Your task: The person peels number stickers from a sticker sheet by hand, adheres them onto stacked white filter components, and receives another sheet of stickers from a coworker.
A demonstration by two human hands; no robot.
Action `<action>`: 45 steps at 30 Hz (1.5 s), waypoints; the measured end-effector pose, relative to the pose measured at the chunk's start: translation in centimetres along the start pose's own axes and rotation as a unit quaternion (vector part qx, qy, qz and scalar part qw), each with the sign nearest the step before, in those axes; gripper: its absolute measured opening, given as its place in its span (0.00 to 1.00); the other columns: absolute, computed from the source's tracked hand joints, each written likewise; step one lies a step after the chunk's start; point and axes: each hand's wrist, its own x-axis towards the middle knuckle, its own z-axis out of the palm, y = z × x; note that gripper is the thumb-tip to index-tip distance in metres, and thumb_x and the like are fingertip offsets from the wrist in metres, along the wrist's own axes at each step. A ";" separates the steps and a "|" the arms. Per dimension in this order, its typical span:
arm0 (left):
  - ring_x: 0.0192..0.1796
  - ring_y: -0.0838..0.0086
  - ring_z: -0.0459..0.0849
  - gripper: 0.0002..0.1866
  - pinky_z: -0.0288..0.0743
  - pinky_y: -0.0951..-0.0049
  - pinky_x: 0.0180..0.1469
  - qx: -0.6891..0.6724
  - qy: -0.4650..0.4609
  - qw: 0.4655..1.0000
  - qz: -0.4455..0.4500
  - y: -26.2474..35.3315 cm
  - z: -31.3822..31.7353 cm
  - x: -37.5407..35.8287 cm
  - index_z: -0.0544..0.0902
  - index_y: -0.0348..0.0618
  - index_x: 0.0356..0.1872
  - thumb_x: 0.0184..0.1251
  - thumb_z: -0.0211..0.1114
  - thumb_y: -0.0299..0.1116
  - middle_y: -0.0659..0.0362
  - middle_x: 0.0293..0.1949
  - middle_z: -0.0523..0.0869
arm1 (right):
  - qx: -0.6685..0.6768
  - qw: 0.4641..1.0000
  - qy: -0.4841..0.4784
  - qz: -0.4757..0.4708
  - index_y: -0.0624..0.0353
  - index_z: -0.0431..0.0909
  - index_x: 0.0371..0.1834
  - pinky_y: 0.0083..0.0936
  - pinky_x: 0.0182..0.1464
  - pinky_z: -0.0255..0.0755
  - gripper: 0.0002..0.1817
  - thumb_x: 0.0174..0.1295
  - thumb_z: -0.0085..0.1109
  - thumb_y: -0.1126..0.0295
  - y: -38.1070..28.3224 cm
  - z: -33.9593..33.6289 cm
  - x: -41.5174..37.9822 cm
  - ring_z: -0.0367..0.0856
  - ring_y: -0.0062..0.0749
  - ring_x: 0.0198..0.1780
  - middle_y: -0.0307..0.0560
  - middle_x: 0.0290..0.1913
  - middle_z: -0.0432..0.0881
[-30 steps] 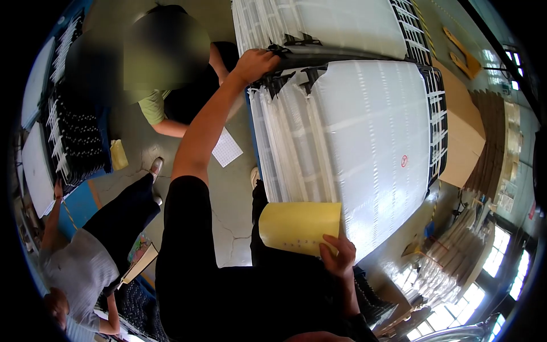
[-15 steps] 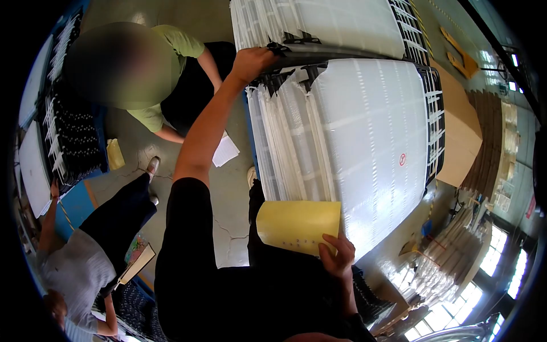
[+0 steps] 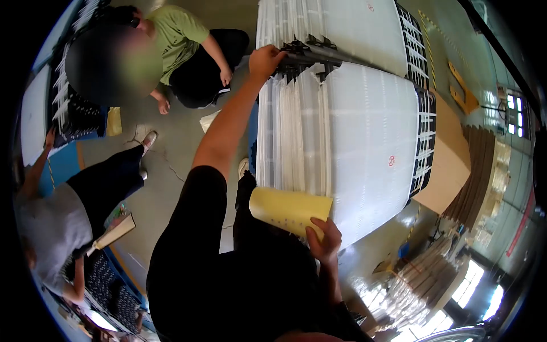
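Note:
My left hand [image 3: 265,62] reaches out to the gap between two wrapped stacks, its fingers closed at the black end pieces [image 3: 302,56] there. The near stack [image 3: 370,137] is of upright panels in white, translucent wrap, with a small red round mark on it. In my right hand [image 3: 325,239] is a yellow sheet [image 3: 290,206], pinched at its lower right corner. The sheet is bent in a curve and bears rows of small dark marks. It lies over the near stack's lower edge in view.
A co-worker in a green shirt [image 3: 181,37] crouches at upper left beside a white paper [image 3: 208,121]. Another person in a grey shirt [image 3: 60,228] stands at left, near a blue board [image 3: 60,165]. Cardboard [image 3: 447,162] stands behind the near stack; a yellow pallet jack [image 3: 464,91] is beyond.
My view has shifted, and the stacks sit further right. The crouching person has raised their upper body, and the hands have come apart. Both my hands keep their places on the things.

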 end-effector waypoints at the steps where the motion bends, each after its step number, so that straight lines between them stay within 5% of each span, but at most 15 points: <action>1: 0.32 0.60 0.87 0.20 0.78 0.62 0.36 -0.032 0.038 0.998 -0.047 -0.8 -0.7 -2.0 0.87 0.42 0.30 0.56 0.73 0.51 0.51 0.28 0.87 | -0.016 0.999 -0.036 0.025 0.65 0.82 0.47 0.31 0.45 0.77 0.17 0.53 0.67 0.83 -0.6 -0.6 -0.2 0.85 0.47 0.42 0.60 0.40 0.84; 4: 0.27 0.72 0.83 0.15 0.74 0.68 0.32 -0.118 0.095 0.978 -0.142 -0.8 -7.1 -11.5 0.86 0.40 0.29 0.60 0.70 0.43 0.54 0.25 0.86 | -0.010 0.999 -0.035 -0.015 0.66 0.81 0.49 0.32 0.52 0.76 0.17 0.54 0.65 0.85 -1.7 -1.3 -0.3 0.84 0.48 0.49 0.61 0.46 0.82; 6: 0.24 0.80 0.76 0.14 0.70 0.73 0.29 -0.124 0.021 0.977 -0.174 -4.3 -10.6 -20.1 0.85 0.39 0.29 0.65 0.68 0.41 0.63 0.19 0.80 | 0.023 0.999 -0.032 -0.031 0.67 0.80 0.50 0.31 0.55 0.74 0.18 0.55 0.64 0.86 -0.5 -1.9 -1.2 0.82 0.46 0.52 0.60 0.49 0.81; 8: 0.23 0.84 0.77 0.14 0.70 0.79 0.26 -0.185 -0.069 0.914 -0.355 0.4 -16.6 -29.1 0.85 0.43 0.28 0.68 0.67 0.42 0.65 0.22 0.82 | 0.060 0.996 -0.042 -0.044 0.68 0.80 0.52 0.31 0.58 0.72 0.19 0.56 0.62 0.87 -0.1 -2.8 -3.1 0.80 0.44 0.55 0.59 0.52 0.80; 12: 0.46 0.73 0.84 0.24 0.74 0.71 0.52 -0.319 -0.126 0.851 -0.399 9.0 -22.2 -43.8 0.84 0.42 0.49 0.75 0.53 0.53 0.58 0.42 0.88 | 0.173 0.983 -0.059 -0.022 0.69 0.76 0.57 0.29 0.62 0.69 0.20 0.59 0.59 0.87 1.3 -4.4 -5.9 0.77 0.38 0.59 0.55 0.56 0.77; 14: 0.53 0.69 0.83 0.28 0.71 0.65 0.59 -0.387 -0.112 0.842 -0.359 14.5 -22.8 -48.4 0.81 0.40 0.57 0.76 0.51 0.56 0.56 0.49 0.87 | 0.203 0.976 -0.080 -0.016 0.68 0.76 0.58 0.28 0.62 0.69 0.21 0.60 0.58 0.87 1.9 -5.2 -7.8 0.77 0.36 0.58 0.53 0.55 0.78; 17: 0.51 0.72 0.83 0.22 0.72 0.67 0.60 -0.444 -0.046 0.829 -0.336 18.8 -20.2 -53.6 0.81 0.41 0.54 0.74 0.60 0.49 0.60 0.48 0.86 | 0.180 0.976 -0.112 -0.047 0.67 0.75 0.60 0.30 0.64 0.68 0.22 0.60 0.59 0.85 3.1 -6.1 -11.3 0.76 0.37 0.60 0.53 0.56 0.79; 20: 0.51 0.76 0.83 0.19 0.78 0.72 0.54 -0.366 0.005 0.894 -0.259 23.8 -19.7 -56.9 0.79 0.36 0.54 0.63 0.73 0.29 0.59 0.47 0.86 | 0.186 0.969 -0.122 -0.109 0.65 0.72 0.63 0.31 0.65 0.67 0.25 0.60 0.60 0.82 6.5 -6.7 -15.2 0.75 0.39 0.62 0.55 0.59 0.77; 23: 0.52 0.75 0.83 0.23 0.76 0.71 0.57 -0.374 0.010 0.900 -0.222 28.2 -20.5 -59.7 0.75 0.36 0.59 0.64 0.70 0.24 0.58 0.49 0.85 | 0.255 0.958 -0.085 -0.102 0.63 0.63 0.72 0.33 0.65 0.67 0.34 0.60 0.58 0.83 8.0 -7.3 -18.8 0.74 0.41 0.63 0.56 0.61 0.76; 27: 0.50 0.75 0.84 0.23 0.78 0.73 0.55 -0.324 0.032 0.926 -0.193 29.2 -20.3 -61.8 0.75 0.35 0.59 0.64 0.70 0.23 0.58 0.49 0.85 | 0.488 0.866 -0.068 0.083 0.62 0.49 0.79 0.30 0.63 0.71 0.42 0.61 0.54 0.87 6.6 -8.9 -22.7 0.75 0.38 0.63 0.57 0.63 0.74; 30: 0.49 0.74 0.85 0.24 0.79 0.74 0.53 -0.346 0.034 0.917 -0.195 29.1 -20.1 -62.8 0.74 0.33 0.60 0.63 0.71 0.23 0.56 0.49 0.85 | 0.548 0.811 -0.098 0.182 0.61 0.50 0.78 0.31 0.62 0.73 0.41 0.61 0.54 0.87 7.0 -9.6 -24.9 0.76 0.38 0.62 0.56 0.63 0.75; 35: 0.46 0.73 0.85 0.27 0.80 0.71 0.49 -0.300 0.034 0.943 -0.139 30.8 -21.5 -61.1 0.75 0.34 0.59 0.61 0.75 0.30 0.56 0.47 0.86 | 0.503 0.834 -0.073 0.214 0.67 0.71 0.63 0.27 0.57 0.76 0.23 0.64 0.59 0.82 6.1 -8.3 -26.6 0.81 0.32 0.56 0.50 0.58 0.80; 39: 0.47 0.67 0.85 0.28 0.79 0.66 0.50 -0.198 0.096 0.967 -0.127 30.7 -23.6 -61.0 0.77 0.39 0.59 0.57 0.76 0.32 0.56 0.46 0.84 | 0.493 0.849 -0.054 0.184 0.67 0.72 0.61 0.26 0.56 0.76 0.22 0.64 0.60 0.83 5.0 -5.8 -26.4 0.81 0.30 0.55 0.49 0.56 0.81; 41: 0.45 0.64 0.83 0.28 0.78 0.66 0.48 0.162 0.192 0.965 0.079 31.6 -24.6 -61.4 0.77 0.40 0.58 0.55 0.75 0.29 0.56 0.46 0.82 | 0.466 0.873 -0.052 0.131 0.67 0.75 0.59 0.25 0.56 0.75 0.21 0.62 0.62 0.83 4.0 -4.8 -26.1 0.82 0.28 0.52 0.47 0.53 0.83; 45: 0.43 0.61 0.82 0.23 0.77 0.65 0.46 0.099 0.077 0.980 0.157 33.0 -24.8 -62.5 0.83 0.45 0.52 0.52 0.75 0.32 0.56 0.44 0.82 | 0.416 0.902 -0.062 0.101 0.67 0.76 0.59 0.25 0.55 0.75 0.20 0.61 0.63 0.83 1.6 -2.8 -26.0 0.82 0.26 0.51 0.46 0.52 0.83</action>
